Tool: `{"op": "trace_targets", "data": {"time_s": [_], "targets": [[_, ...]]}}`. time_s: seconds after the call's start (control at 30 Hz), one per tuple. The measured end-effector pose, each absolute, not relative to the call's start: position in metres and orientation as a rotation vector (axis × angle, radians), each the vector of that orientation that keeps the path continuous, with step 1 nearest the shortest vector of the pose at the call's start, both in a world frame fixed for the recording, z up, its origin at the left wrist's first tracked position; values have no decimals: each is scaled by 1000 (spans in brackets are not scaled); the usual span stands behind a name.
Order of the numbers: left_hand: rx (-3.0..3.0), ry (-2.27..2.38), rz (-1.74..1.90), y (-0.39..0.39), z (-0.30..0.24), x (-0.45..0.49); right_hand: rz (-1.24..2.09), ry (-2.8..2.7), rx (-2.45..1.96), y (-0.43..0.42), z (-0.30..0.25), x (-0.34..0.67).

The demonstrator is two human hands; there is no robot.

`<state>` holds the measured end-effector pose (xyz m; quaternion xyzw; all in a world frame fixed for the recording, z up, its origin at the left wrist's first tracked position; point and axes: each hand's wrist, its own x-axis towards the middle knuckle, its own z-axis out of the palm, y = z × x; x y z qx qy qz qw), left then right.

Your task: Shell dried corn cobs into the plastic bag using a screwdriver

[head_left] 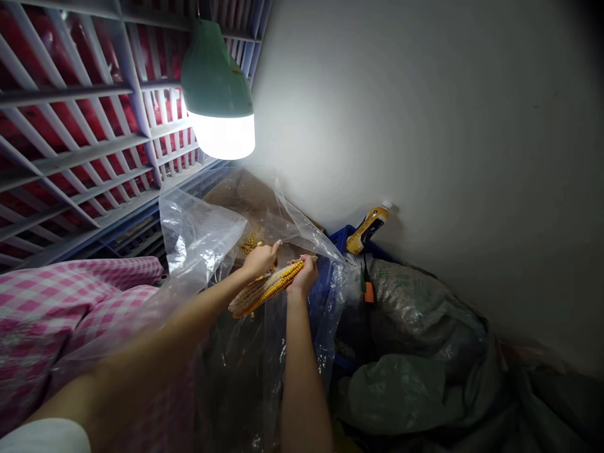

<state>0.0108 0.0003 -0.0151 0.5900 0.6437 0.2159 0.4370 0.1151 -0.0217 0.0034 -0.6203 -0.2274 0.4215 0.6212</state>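
An ear of corn [271, 290] slants across the middle of the view, its lower left end nearest me. Along its upper side the cob is stripped and pale; rows of yellow kernels remain along the lower side. Wrapped round its upper right end is my right hand [303, 277]. Just beyond the ear, my left hand [260, 260] is close against its far side, fingers curled and one digit sticking out. What those fingers hold, if anything, is hidden. Loose corn kernels [249, 243] lie behind the left hand, inside a large clear plastic bag [202, 236].
A lit green lamp [218, 75] hangs above the bag. Slatted plastic crates [70, 154] stand at left, over pink checked cloth [61, 308]. At right, a yellow drink bottle [368, 229] leans on a blue crate [342, 237] by the wall, near stuffed sacks [419, 302].
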Motion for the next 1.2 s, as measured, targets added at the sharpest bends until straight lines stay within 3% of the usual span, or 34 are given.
{"op": "trace_targets", "data": {"time_s": [0.57,0.8,1.0,1.2], "targets": [[1591,1567,316,-22,0,32,838,-584,-1476,-27,-14,107],[1426,1529,381,-15,-17,27,983,-559,-1410,-37,-16,103],[875,1299,367,-1,-36,-1,1094,-489,-1368,-36,-22,118],[1059,1122,195,-20,-35,8,1241,-543,-1254,-30,-6,147]]}}
